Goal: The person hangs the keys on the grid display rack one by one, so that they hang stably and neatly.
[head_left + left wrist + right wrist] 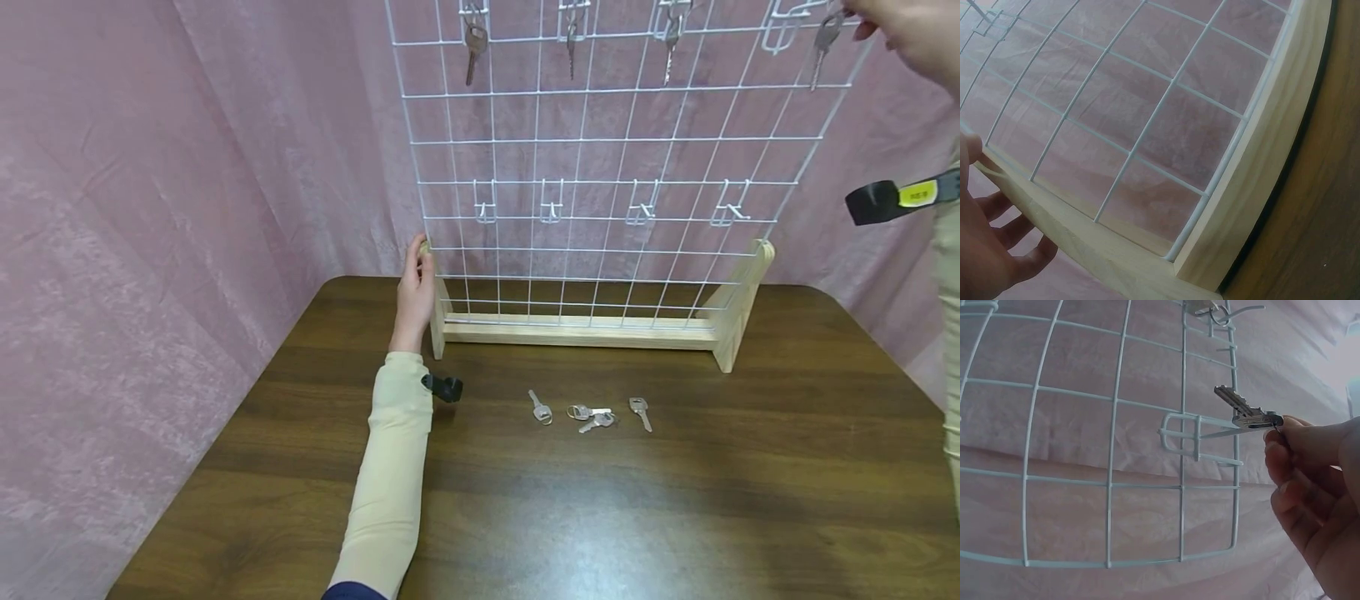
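At the upper right of the head view, my right hand (911,37) pinches a silver key (827,35) by its small ring. In the right wrist view this key (1254,417) is beside the prong of a white wire hook (1197,437); whether its ring is on the prong I cannot tell. My left hand (415,296) grips the left wooden side piece (1085,240) of the stand, thumb on one side and fingers on the other. The stand carries a white wire grid (585,142). Along the grid's upper row hang more keys, among them a left one (476,42).
On the brown table (600,508), several loose keys lie before the stand's wooden base (577,332), including a left key (541,408) and a right key (640,412). Lower hooks, such as one hook (551,208), hold no keys. A pink curtain (225,167) hangs behind.
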A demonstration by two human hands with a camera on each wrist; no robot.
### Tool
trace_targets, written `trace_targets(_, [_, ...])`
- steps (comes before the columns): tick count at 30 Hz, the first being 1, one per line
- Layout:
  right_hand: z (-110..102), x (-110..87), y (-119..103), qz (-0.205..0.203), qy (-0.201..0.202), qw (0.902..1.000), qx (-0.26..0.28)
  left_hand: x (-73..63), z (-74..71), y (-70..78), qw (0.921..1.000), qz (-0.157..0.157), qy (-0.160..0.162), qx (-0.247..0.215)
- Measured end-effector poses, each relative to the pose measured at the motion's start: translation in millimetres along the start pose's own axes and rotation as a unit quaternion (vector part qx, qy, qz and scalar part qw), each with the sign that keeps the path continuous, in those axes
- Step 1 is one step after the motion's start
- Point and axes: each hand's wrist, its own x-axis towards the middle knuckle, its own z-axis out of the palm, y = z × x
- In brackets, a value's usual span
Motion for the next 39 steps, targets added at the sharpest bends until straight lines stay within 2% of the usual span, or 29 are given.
trace_targets(3, [4, -1.2, -2, 0.015, 0.029, 0.9990, 0.031, -0.8, -1.0, -0.5, 1.0000, -0.002, -0.002, 0.002])
trace_targets(9, [14, -0.7, -6, -0.005, 0.076, 0.9967, 0.030, -4.0, -0.9, -0.6, 1.0000, -0.008, -0.003, -0.001])
trace_targets(20, [22, -1.1, 1, 0.032, 0.101, 0.9851, 0.136, -4.2, 1.8, -1.0, 0.9999, -0.007, -0.007, 0.001])
trace_targets(26, [23, 0.6, 5, 0.043, 0.099, 0.9862, 0.125, -3.3, 1.8, -1.1, 0.9999, -0.011, -0.011, -0.002])
trace_targets(39, [30, 8.2, -6, 0.042, 0.096, 0.9933, 0.048, -4.2, -4.7, 1.6, 0.9998, -0.014, -0.009, -0.005])
